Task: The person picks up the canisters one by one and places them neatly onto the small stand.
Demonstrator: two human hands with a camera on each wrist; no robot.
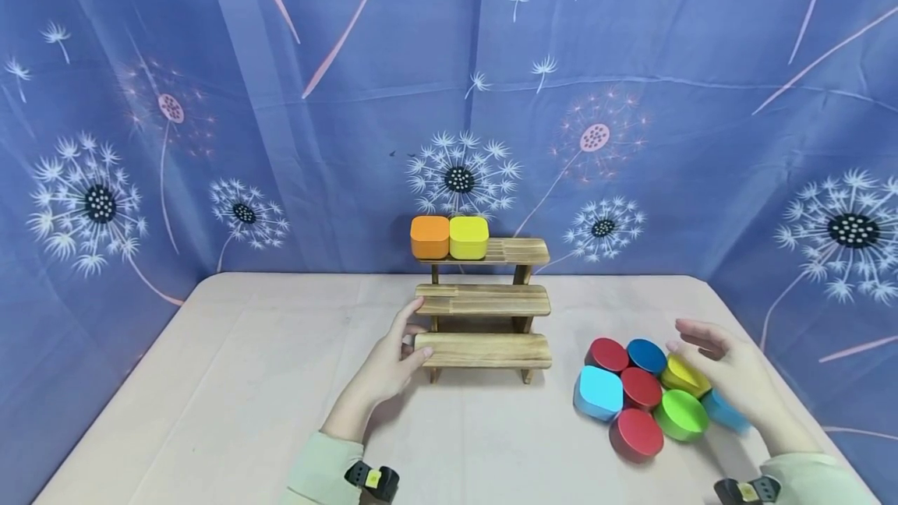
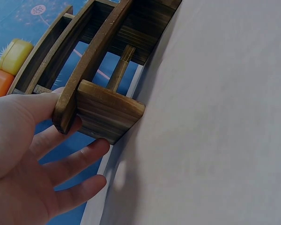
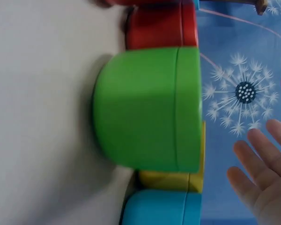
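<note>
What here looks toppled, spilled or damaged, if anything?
Nothing stands out. The wooden stand is upright, with the orange container and yellow container side by side on top. The containers clustered on the table show no visible spill or damage, though the right hand partly hides some.

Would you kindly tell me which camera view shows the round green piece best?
The right wrist view: there the round green piece is large and unobstructed, its seam visible. The head view shows it smaller, mostly its top; the left wrist view misses it.
</note>
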